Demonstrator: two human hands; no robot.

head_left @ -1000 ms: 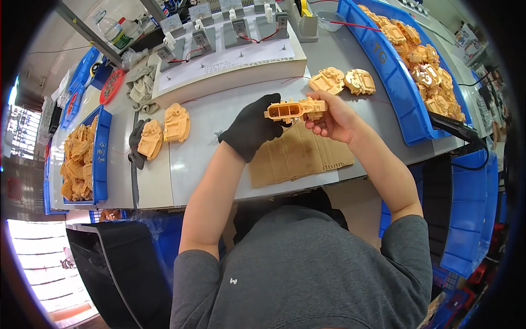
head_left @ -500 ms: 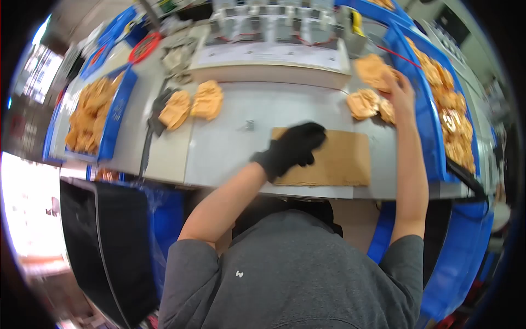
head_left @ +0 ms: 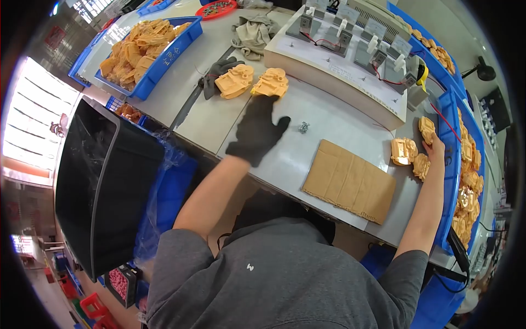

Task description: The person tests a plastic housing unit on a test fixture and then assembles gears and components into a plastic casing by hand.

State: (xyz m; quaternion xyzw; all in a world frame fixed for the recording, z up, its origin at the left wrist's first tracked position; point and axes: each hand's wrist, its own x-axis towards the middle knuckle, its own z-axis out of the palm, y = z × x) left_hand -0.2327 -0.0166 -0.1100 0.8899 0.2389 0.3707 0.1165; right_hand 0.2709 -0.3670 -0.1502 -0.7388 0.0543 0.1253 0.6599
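My left hand (head_left: 256, 131), in a black glove, reaches over the bench with thumb and fingers apart, its fingertips at the lower edge of an orange housing (head_left: 270, 83). Another orange housing (head_left: 234, 81) lies just left of that one, beside a dark glove. On the right, my bare right hand (head_left: 434, 146) has its fingers on a third orange housing (head_left: 427, 130). Two more housings lie close by, one to the left (head_left: 404, 151) and one below (head_left: 421, 166). Between my hands are a small pile of screws (head_left: 304, 127) and a cardboard sheet (head_left: 349, 180).
A blue bin of orange parts (head_left: 174, 53) stands at the upper left, and another blue bin (head_left: 450, 164) runs along the right. The white test fixture (head_left: 334, 71) with wired clamps spans the back. A grey cloth (head_left: 253, 36) and a red tray (head_left: 216, 9) lie behind.
The view has turned left. The orange housing once held between both hands is now at the right with my right hand. My left hand has moved left to the housings there and opened.
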